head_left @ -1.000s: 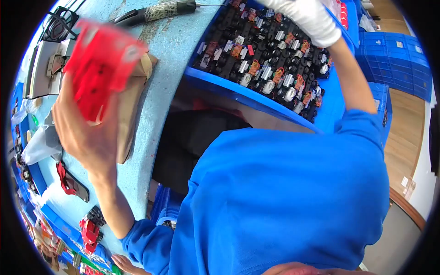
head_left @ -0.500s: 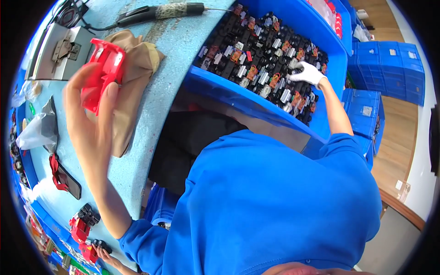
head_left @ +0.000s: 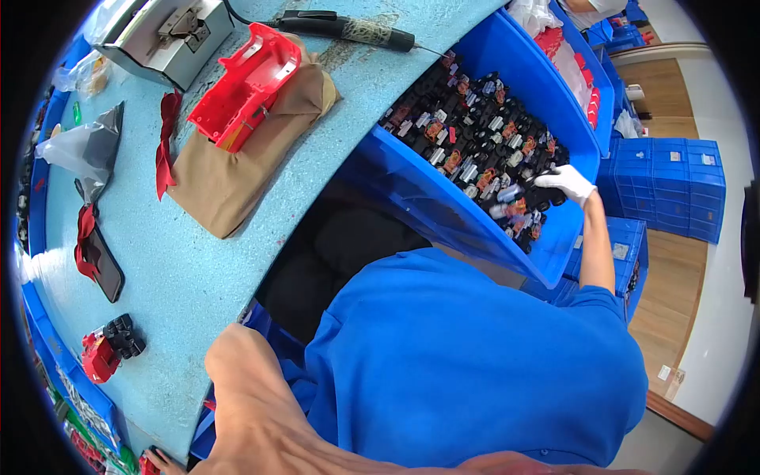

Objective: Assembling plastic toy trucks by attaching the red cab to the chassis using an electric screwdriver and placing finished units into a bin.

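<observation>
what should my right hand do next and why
Probably lift one of the black parts out of the blue bin: the gloved right hand is at them, while the red shell lies on the brown cloth with no wheels on it.

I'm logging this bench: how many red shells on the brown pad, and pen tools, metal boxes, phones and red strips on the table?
Red shell: 1
Pen tool: 1
Metal box: 1
Phone: 1
Red strips: 2
Total: 6
</observation>
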